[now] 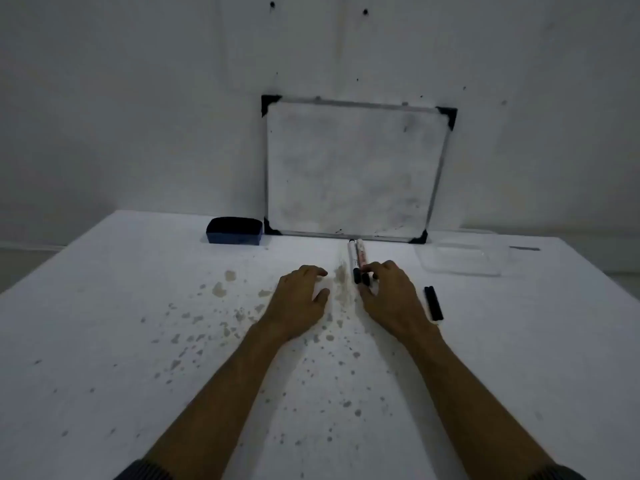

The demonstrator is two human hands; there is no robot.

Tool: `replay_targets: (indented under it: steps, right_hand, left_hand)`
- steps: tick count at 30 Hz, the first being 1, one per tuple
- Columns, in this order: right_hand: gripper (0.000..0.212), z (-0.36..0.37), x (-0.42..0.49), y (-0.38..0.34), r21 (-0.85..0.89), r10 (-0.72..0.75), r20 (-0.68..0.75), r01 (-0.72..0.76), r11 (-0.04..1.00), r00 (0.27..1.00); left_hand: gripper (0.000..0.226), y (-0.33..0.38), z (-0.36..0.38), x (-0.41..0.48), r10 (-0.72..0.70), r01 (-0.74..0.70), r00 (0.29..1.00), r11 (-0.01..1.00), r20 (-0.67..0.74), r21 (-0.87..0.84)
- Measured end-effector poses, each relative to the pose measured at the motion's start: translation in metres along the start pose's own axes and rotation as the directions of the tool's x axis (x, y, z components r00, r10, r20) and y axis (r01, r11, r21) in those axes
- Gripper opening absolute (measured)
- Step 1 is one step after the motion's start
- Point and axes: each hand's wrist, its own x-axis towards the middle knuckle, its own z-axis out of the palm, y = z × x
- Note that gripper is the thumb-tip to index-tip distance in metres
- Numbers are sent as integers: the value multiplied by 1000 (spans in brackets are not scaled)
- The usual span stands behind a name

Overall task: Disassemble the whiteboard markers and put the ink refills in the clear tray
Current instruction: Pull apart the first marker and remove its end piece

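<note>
Two markers [356,258] lay side by side at table centre, long axes running twelve to six, caps toward me. Right hand [389,299] sat at their six o'clock end, fingertips [372,270] curled onto the caps; I could not tell whether it actually pinched one or only touched. My guess: it was there to pick or roll one marker free for pulling apart.

Left hand [299,303] rested at nine o'clock of the markers, just beside them, fingers loosely bent on the table [104,341], holding nothing. Probably waiting to take the barrel.

Tray [462,256] stood at two o'clock of the right hand, well apart, and looked empty, though clear plastic in dim light made that hard to judge. No refills visible anywhere, so I judged the task barely begun.

A dark stick [433,303], maybe loose caps, lay at three o'clock of the right hand. Board [353,171] leaned on the wall at twelve; eraser [234,231] at its left. Table was stained.
</note>
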Motion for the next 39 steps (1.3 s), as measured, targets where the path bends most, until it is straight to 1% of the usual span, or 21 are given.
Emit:
replay_targets:
  steps: [3,5,7,10,12,14,15,16,18,19,20,21,23,26,27,28,31,35,37,38,39]
  right_hand:
    - [21,6,7,1,-12,71,-102,-73,997,992]
    - [15,5,6,-5,-10,178,-135,-181,984,975]
    - [15,1,3,-8,31,270,-194,-269,963,943]
    - [16,-14,-12,-17,139,384,-241,-360,923,891]
    - [19,-28,-28,-30,276,477,-255,-409,870,841]
    - [19,-38,-47,-44,489,591,-213,-439,754,778]
    - [19,-40,-56,-49,623,640,-147,-432,652,754]
    - [19,-41,-65,-54,748,664,-54,-411,521,745]
    - [19,-43,-80,-65,881,644,126,-384,277,755]
    - [18,-45,-87,-71,901,612,176,-376,214,771]
    - [18,-47,-93,-76,909,577,196,-368,197,793]
    - [18,-49,-98,-79,903,539,196,-364,226,819]
    - [19,-52,-103,-82,859,444,191,-368,355,875]
    - [25,-54,-94,-75,715,300,178,-333,615,937]
    - [28,-55,-87,-72,676,277,151,-304,672,949]
    - [30,-57,-79,-71,666,270,123,-281,691,955]
    - [34,-54,-55,-71,706,252,91,-241,666,963]
    - [34,-28,-38,-73,709,221,64,-200,676,973]
    - [39,-20,-36,-70,656,243,34,-205,727,970]
    - [42,-18,-36,-66,598,245,13,-204,775,969]
    - [47,-17,-37,-62,513,234,-17,-192,836,972]
  left_hand:
    - [35,-5,6,5,48,-47,998,998,-37,28]
    - [35,-3,4,3,23,-22,999,999,-26,30]
    - [36,-1,3,1,-5,5,1000,1000,-15,-3]
    - [38,15,-4,-5,-127,123,992,977,-11,-177]
    - [39,37,-8,-9,-204,191,979,929,-8,-318]
    - [40,57,-8,-13,-254,235,967,858,21,-457]
    - [39,66,-8,-16,-266,250,963,824,44,-508]
    - [36,73,-8,-18,-266,252,962,793,57,-554]
    - [30,86,-11,-22,-263,240,962,691,72,-682]
    - [28,93,-15,-25,-264,234,961,617,82,-752]
    - [29,98,-21,-28,-262,219,962,555,81,-802]
    - [29,101,-26,-30,-256,193,965,530,61,-826]
    - [27,99,-37,-32,-235,146,972,532,20,-834]
    - [26,86,-56,-32,-173,106,985,631,-6,-768]
    - [29,79,-62,-31,-158,108,987,661,3,-743]
    - [31,73,-65,-32,-149,118,988,664,24,-739]
    - [29,62,-64,-41,-140,161,986,676,90,-719]
    - [29,59,-45,-56,-50,176,976,760,214,-626]
    - [31,58,-38,-56,-20,153,972,808,233,-569]
    - [32,57,-36,-55,-17,127,977,848,213,-514]
    - [33,53,-34,-53,3,64,987,911,163,-408]
